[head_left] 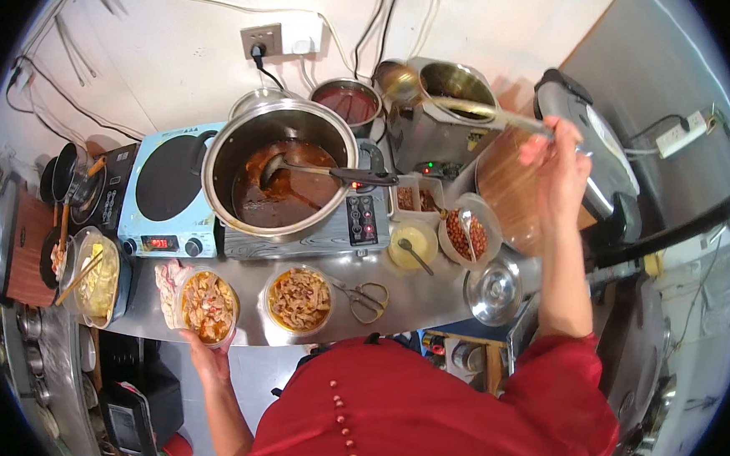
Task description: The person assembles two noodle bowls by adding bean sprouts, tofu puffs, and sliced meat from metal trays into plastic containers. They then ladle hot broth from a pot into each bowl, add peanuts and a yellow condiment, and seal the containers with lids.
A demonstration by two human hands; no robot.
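Observation:
My left hand [207, 354] is closed on the near side of a clear plastic tub [208, 306] filled with meat pieces in reddish sauce, at the counter's front edge. My right hand [563, 161] is raised at the right, fingers wrapped round the long handle of a ladle [399, 81]. The ladle's bowl is up at the left rim of a tall steel pot [457, 90], slightly blurred; I cannot tell what is in it. Beside the held tub, a second tub of meat [299, 297] stands on the steel counter [250, 331].
A large pot [218, 177] of brown broth, with another ladle [276, 172] inside, sits on an induction cooker [365, 220]. Left of it is a blue cooker [172, 237]. Scissors [366, 302], a peanut bowl [473, 230] and a steel lid [495, 293] lie nearby.

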